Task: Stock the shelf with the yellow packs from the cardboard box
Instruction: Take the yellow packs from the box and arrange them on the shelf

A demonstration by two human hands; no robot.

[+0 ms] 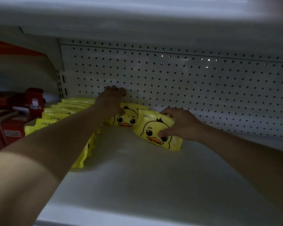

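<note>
Two yellow packs with a duck face stand at the back of the white shelf [153, 173]. My left hand [110, 101] grips the top of the rear yellow pack [127, 119], thumb on its front, fingers curled over toward the pegboard. My right hand [180, 123] pinches the front yellow pack [153, 129], thumb on the duck's face, fingers behind its top right edge. That pack leans against the rear one. A row of several more yellow packs [59, 116] stands to the left, partly hidden by my left forearm. The cardboard box is out of view.
A white pegboard back wall [186, 88] rises behind the packs. Red boxes [15, 121] fill the neighbouring bay on the left, past a slotted upright [61, 82]. The shelf above [137, 17] hangs low overhead. Bare shelf surface stretches right and toward me.
</note>
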